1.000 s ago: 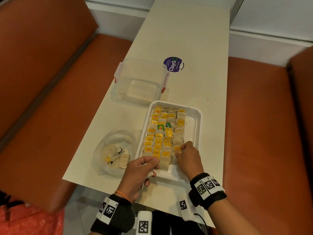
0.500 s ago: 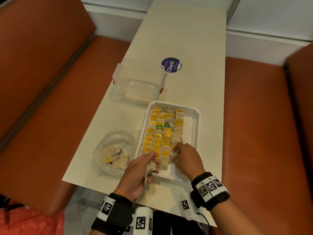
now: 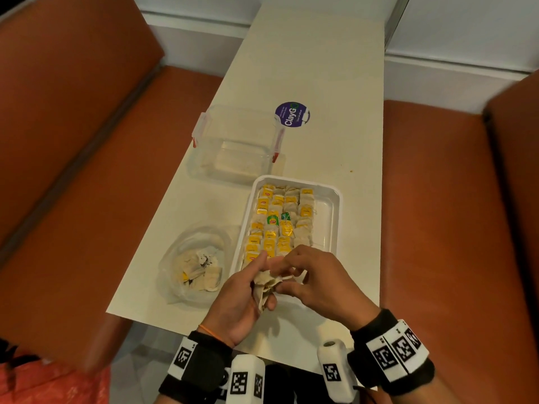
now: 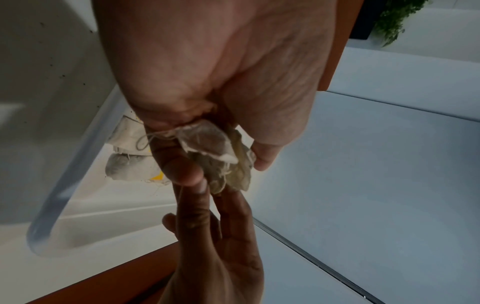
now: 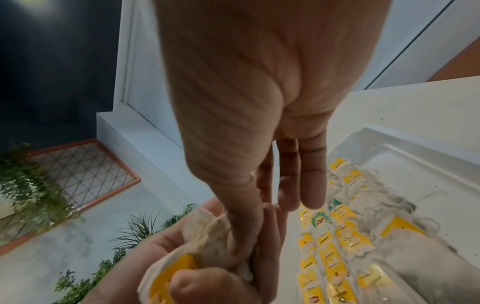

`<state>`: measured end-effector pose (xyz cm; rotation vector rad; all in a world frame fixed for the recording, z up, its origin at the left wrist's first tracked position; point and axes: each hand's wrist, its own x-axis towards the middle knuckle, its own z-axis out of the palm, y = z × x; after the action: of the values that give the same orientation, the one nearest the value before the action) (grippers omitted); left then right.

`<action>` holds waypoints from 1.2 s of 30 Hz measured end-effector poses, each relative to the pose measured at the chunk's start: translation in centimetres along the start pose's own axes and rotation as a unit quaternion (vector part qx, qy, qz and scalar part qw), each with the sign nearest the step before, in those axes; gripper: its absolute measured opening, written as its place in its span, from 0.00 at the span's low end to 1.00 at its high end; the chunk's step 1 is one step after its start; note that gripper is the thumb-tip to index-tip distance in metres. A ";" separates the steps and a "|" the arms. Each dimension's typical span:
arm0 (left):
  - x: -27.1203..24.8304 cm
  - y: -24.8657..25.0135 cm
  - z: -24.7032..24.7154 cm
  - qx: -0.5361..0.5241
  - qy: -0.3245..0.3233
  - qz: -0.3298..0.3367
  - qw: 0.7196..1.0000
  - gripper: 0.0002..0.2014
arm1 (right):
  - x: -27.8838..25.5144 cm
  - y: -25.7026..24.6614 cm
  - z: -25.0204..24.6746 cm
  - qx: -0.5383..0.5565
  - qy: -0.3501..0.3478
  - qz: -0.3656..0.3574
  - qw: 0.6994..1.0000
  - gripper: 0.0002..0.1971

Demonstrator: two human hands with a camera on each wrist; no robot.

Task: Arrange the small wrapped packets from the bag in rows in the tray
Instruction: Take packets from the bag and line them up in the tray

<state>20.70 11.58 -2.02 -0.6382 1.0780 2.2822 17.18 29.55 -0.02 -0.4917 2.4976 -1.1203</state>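
A white tray [image 3: 335, 199] on the table holds several rows of small wrapped packets [image 3: 280, 223], most with yellow tags. To its left lies a clear plastic bag [image 3: 195, 266] with more packets inside. My left hand [image 3: 262, 275] grips a bunch of pale packets [image 3: 267, 284] above the tray's near end. My right hand [image 3: 287, 275] meets it from the right, its thumb and forefinger pinching one packet of the bunch [image 5: 207, 236]. The left wrist view shows the bunch [image 4: 215, 150] between both hands. The tray's near rows are hidden by the hands.
A clear lidded box with red clips [image 3: 236, 147] stands beyond the tray, with a round purple sticker [image 3: 292, 115] beside it. Orange bench seats [image 3: 437, 199] flank the narrow table [image 3: 320, 68]. The tray's right strip [image 3: 325, 225] is bare.
My right hand left the packets in the tray's near row and came back to the bunch in my left hand. The left hand rose slightly and turned palm up.
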 end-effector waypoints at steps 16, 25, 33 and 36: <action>-0.6 -0.1 -0.8 -0.047 0.014 -0.006 0.999 0.15 | -0.4 0.0 -2.0 0.128 -0.013 0.051 0.990 0.04; -0.3 -0.4 -1.0 -0.005 0.028 0.021 0.999 0.22 | -0.7 -0.5 -3.3 0.304 -0.008 0.076 0.950 0.07; -0.1 -1.1 0.1 0.115 0.048 0.058 0.990 0.17 | -0.6 0.6 -3.0 0.323 -0.007 0.124 0.938 0.08; 0.4 -1.6 0.1 0.151 0.078 0.053 0.984 0.15 | -0.5 1.7 -2.4 0.291 -0.010 0.146 0.945 0.07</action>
<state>21.37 12.64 -3.06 -0.6558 1.5292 2.1202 16.25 32.36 0.31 0.0347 1.9865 -1.6148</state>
